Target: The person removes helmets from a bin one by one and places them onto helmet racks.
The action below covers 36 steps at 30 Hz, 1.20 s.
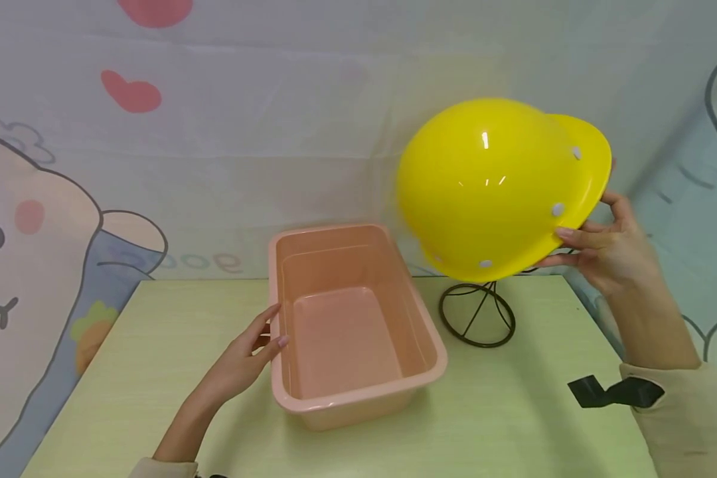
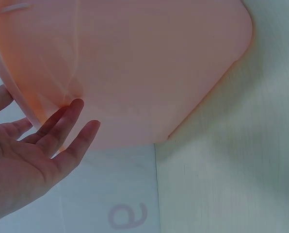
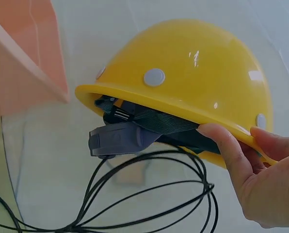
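Observation:
A yellow hard hat (image 1: 502, 192) with pale round studs is held tilted over the table's right side. My right hand (image 1: 612, 249) pinches its edge, thumb outside and fingers underneath. In the right wrist view, a dark strap and a grey adjuster (image 3: 122, 139) show under the shell. Below the hat is a black wire stand (image 1: 478, 345); whether they touch I cannot tell. To the left sits a pink plastic basin (image 1: 358, 392), with nothing in it. My left hand (image 1: 241, 362) holds its left rim, thumb over the edge and other fingers along the outer wall (image 2: 149, 73).
Both basin and stand are on a pale wooden table (image 1: 155, 345). A printed cloth (image 1: 275, 119) with cartoon figures hangs behind the table's back edge. A black band (image 1: 615, 392) wraps the right sleeve.

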Each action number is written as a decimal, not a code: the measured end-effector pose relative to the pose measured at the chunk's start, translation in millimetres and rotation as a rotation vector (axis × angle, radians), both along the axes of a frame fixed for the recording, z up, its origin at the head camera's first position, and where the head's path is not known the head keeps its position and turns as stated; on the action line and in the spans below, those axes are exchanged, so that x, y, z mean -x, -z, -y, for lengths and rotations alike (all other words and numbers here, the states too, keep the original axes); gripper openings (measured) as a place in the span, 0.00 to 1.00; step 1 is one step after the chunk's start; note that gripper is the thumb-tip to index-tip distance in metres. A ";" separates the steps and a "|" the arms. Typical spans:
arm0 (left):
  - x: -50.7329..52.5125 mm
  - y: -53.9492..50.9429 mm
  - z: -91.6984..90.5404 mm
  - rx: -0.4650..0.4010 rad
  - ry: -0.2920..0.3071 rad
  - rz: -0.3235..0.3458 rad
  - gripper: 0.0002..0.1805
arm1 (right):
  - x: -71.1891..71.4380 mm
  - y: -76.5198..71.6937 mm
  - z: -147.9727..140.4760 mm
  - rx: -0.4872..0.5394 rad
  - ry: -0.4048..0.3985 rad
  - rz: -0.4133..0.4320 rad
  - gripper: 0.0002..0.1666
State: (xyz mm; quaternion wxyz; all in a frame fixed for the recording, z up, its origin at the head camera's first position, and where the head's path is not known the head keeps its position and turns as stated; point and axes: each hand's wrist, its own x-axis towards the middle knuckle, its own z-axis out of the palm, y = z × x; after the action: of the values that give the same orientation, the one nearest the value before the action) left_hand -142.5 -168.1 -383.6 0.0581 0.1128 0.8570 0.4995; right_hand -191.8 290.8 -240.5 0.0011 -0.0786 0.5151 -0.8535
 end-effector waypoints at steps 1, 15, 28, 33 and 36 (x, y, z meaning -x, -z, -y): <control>-0.1 0.1 -0.1 -0.004 -0.004 0.002 0.33 | 0.8 1.0 -2.6 0.002 0.007 0.007 0.36; -1.8 -2.8 -0.4 -0.029 0.005 0.009 0.33 | 4.5 25.9 -27.4 0.093 0.058 0.078 0.34; -1.4 -3.8 -2.4 -0.034 0.015 0.009 0.33 | -0.1 52.9 -41.9 0.178 0.053 0.093 0.33; -1.5 -4.4 -3.5 -0.030 0.017 0.006 0.33 | -1.2 59.6 -45.3 0.214 0.027 0.063 0.32; -1.6 -4.7 -3.5 -0.026 0.016 0.003 0.33 | -2.0 61.5 -44.8 0.207 0.007 0.038 0.32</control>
State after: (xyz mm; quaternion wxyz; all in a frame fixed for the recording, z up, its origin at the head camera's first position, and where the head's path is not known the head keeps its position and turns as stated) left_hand -140.9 -164.6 -378.8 0.0620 0.1197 0.8493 0.5104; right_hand -189.9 335.6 -302.0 -0.0003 -0.0604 0.4244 -0.9035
